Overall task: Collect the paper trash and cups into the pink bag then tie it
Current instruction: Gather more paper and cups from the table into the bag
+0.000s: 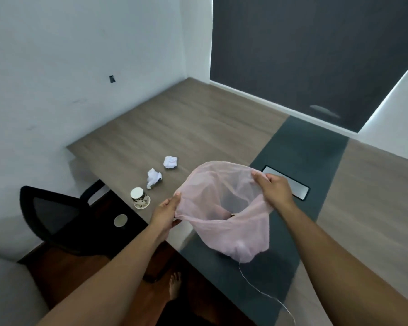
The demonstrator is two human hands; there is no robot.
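You are on the opening step: both hands hold the pink bag (222, 208) by its rim, mouth spread wide, above the near edge of the tabletop (174, 128). Your left hand (166, 211) pinches the near-left rim and your right hand (272, 188) grips the far-right rim. The trash is not yet collected. I judge the next move needs one hand freed, probably the left, while the other keeps the mouth open. Still on the tabletop, left of the bag, I count one cup (140, 198) and two paper wads: the nearer wad (154, 178) and the farther wad (170, 162). There is one bag, and what it holds is unclear.
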